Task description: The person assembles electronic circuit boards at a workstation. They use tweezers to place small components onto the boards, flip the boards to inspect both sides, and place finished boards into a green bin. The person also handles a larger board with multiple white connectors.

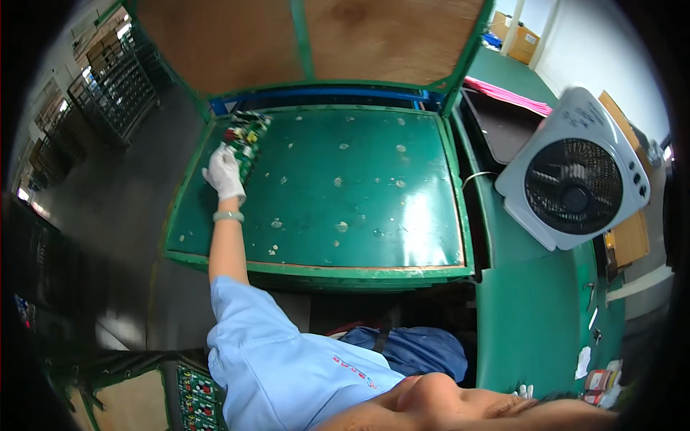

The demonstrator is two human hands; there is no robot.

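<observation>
My left hand [226, 174], in a white glove, is closed on the near left edge of a green circuit board [248, 149]. Red, yellow and white parts cover the board, and its far end is smeared by motion. It is over the far left corner of a green board-topped table [381, 215]; whether it touches the top I cannot tell. A pale bangle [228, 215] rings my left wrist. At the lower right, small white gloved fingertips [525, 391] show, seemingly of my right hand; the rest of it is hidden.
A brown panel in a green frame [388, 43] stands behind the table. To the right are a grey box fan [575, 172], a black tray [503, 126] and pink sheets [510, 95]. More circuit boards [198, 395] sit at the lower left; a blue bag [417, 348] lies below the table.
</observation>
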